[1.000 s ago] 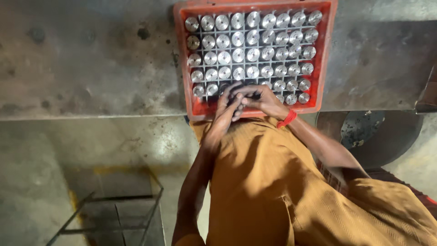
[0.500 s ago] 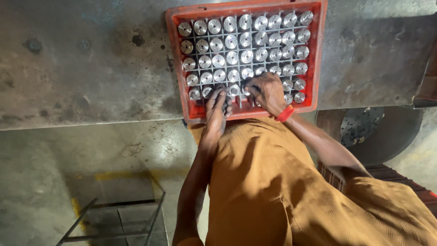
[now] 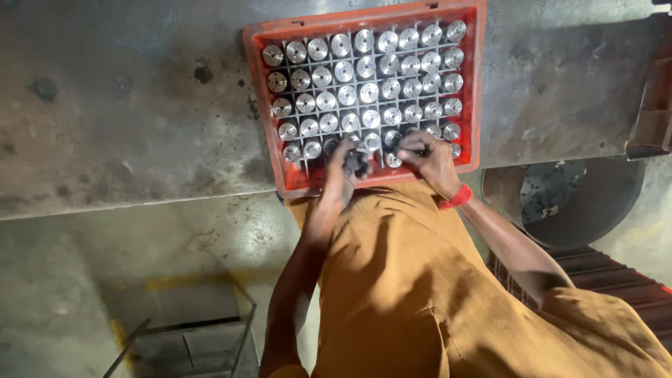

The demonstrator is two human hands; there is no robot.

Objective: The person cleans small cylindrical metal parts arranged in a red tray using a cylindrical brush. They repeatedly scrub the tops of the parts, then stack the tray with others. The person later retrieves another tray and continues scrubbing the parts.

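A red plastic crate point(image 3: 260, 84) sits on a grey metal table point(image 3: 126, 119). Its grid holds several shiny round metal parts point(image 3: 369, 92) standing upright. My left hand point(image 3: 341, 176) is at the crate's near edge, fingers curled around a small dark part point(image 3: 358, 163). My right hand point(image 3: 432, 159), with a red wristband point(image 3: 458, 197), reaches into the front rows and pinches a metal part point(image 3: 411, 148) there. The hands hide part of the near row.
My orange shirt point(image 3: 420, 294) fills the lower middle. A round dark metal pan point(image 3: 574, 199) lies to the right below the table edge. A metal frame stand point(image 3: 189, 336) stands on the concrete floor at lower left. A rusty block point(image 3: 654, 105) sits at the table's right edge.
My hands, close together over the crate's near rows a second ago, have drawn apart: the left toward the near edge, the right a little to the right.
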